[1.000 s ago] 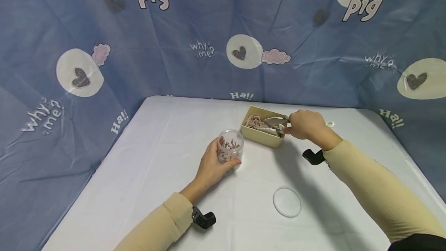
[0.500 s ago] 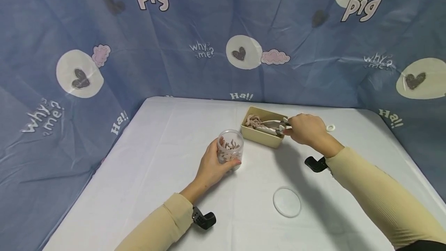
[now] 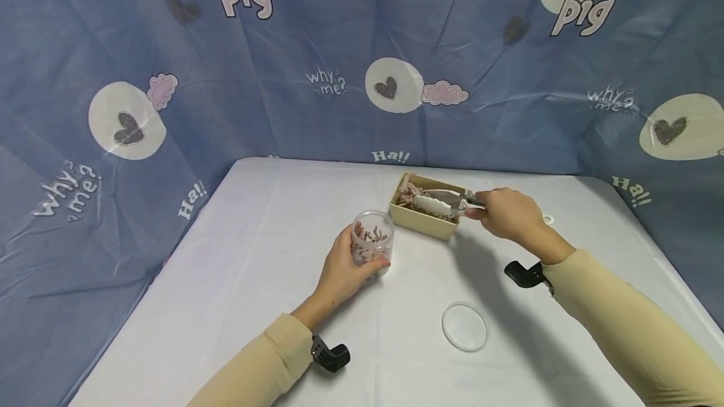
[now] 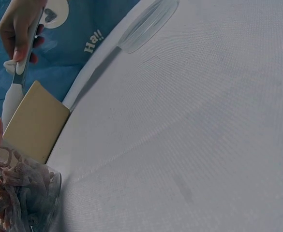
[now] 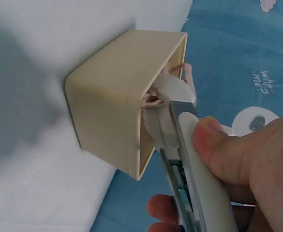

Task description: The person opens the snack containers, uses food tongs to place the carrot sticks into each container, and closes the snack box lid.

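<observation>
My left hand (image 3: 343, 265) grips a clear plastic jar (image 3: 373, 245) that stands upright on the table, thumb in front. Thin brownish-pink strips (image 4: 15, 188) lie inside the jar, seen close up in the left wrist view. My right hand (image 3: 506, 212) holds a pair of tongs (image 5: 194, 154) with white tips and grey-and-white handles. Those tips (image 3: 432, 205) reach into a cream rectangular box (image 3: 421, 222) at the back, among more of the strips (image 3: 408, 193). One strip pokes above the box's rim in the right wrist view. How many strips the tongs pinch is hidden.
A clear round lid (image 3: 464, 327) lies flat on the white-covered table (image 3: 271, 237), right of the jar and nearer to me. Behind my right wrist a small white ring (image 3: 547, 220) partly shows. A blue printed cloth (image 3: 317, 124) hangs behind the table.
The tongs have lifted slightly inside the box, and strips now rise to its rim. My right hand has shifted a little right and nearer to me. The left hand stays on the jar.
</observation>
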The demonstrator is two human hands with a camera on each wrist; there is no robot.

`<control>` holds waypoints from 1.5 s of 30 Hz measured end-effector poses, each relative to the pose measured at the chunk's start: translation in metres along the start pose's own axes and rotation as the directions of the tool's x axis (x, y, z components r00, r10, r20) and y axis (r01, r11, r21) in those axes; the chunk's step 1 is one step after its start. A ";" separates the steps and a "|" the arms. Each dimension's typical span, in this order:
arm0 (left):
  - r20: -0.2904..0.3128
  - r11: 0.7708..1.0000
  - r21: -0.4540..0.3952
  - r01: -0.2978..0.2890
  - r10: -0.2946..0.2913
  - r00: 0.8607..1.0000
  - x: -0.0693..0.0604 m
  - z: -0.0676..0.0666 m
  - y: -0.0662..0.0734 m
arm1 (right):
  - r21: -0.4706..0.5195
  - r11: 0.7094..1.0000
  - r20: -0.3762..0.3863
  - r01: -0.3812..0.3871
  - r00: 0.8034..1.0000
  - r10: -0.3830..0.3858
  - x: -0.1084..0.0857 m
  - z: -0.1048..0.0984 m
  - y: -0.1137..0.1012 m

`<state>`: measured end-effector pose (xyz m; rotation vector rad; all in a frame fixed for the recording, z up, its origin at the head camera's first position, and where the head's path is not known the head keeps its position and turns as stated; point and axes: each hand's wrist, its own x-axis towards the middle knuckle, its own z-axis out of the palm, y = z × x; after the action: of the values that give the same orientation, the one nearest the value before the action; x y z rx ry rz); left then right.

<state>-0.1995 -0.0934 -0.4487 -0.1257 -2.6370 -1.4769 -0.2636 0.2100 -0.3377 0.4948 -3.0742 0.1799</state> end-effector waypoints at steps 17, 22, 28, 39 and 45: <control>-0.012 1.000 0.024 0.007 -0.007 1.000 0.000 -0.002 0.000 | -0.047 0.998 -0.243 0.047 0.968 -0.057 -0.021 0.006 0.007; -0.013 1.000 0.020 -0.001 0.001 1.000 0.000 -0.002 0.000 | -0.033 0.998 -0.233 0.044 0.971 -0.051 -0.023 0.006 0.010; -0.013 1.000 0.014 0.004 -0.004 1.000 0.000 -0.001 0.001 | 0.003 0.999 -0.219 0.034 0.975 -0.032 -0.024 0.007 0.011; -0.004 1.000 0.000 0.018 -0.018 1.000 -0.001 0.000 0.002 | 0.071 0.997 -0.207 0.013 0.978 0.002 -0.028 0.010 0.012; -0.004 1.000 0.003 0.014 -0.014 1.000 -0.001 0.000 0.002 | 0.094 0.995 -0.220 0.018 0.975 0.003 -0.029 0.009 0.011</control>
<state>-0.1982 -0.0924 -0.4477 -0.1039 -2.6418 -1.4763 -0.2396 0.2281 -0.3487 0.4557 -2.8571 0.3575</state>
